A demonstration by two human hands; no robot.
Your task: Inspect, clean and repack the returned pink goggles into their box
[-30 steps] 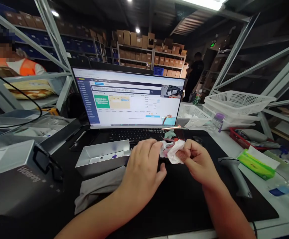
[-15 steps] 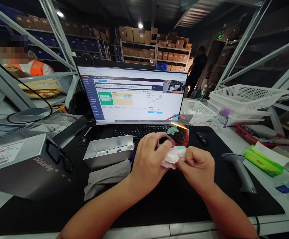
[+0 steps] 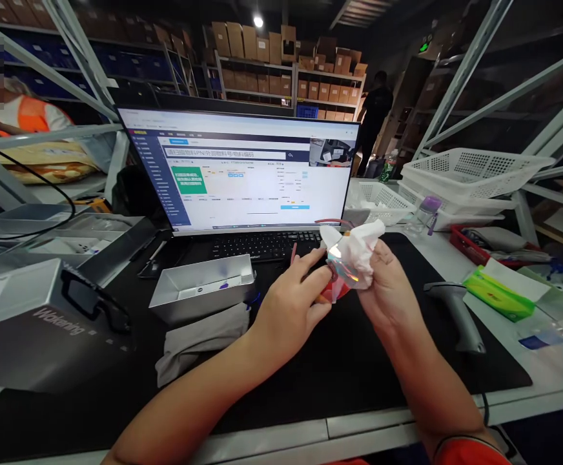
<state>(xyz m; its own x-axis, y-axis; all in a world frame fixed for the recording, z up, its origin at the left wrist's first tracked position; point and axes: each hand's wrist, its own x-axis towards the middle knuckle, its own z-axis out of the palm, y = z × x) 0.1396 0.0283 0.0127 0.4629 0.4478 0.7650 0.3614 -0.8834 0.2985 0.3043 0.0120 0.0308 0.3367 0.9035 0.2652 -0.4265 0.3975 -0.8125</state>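
Wiping looks under way, finish unclear; the glasses (image 3: 342, 266) are up between both hands, left hand (image 3: 288, 302) pinching them, right hand (image 3: 388, 283) closed on white tissue (image 3: 365, 244) against them; the silver box (image 3: 184, 302) stands open (grey cloth (image 3: 203, 339) just beside it).

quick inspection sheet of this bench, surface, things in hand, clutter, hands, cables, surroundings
Surface: black mat, partly covered
Things in hand: what look like glasses with a glossy lens; crumpled white tissue against them
Clutter: open silver tray, grey cloth, scanner, green packet
Left hand: fingers on the glasses
Right hand: gripping the tissue
Cables: black loop at left; another cable near the mat's right front edge
Surroundings: monitor, shelved cartons, person in orange vest
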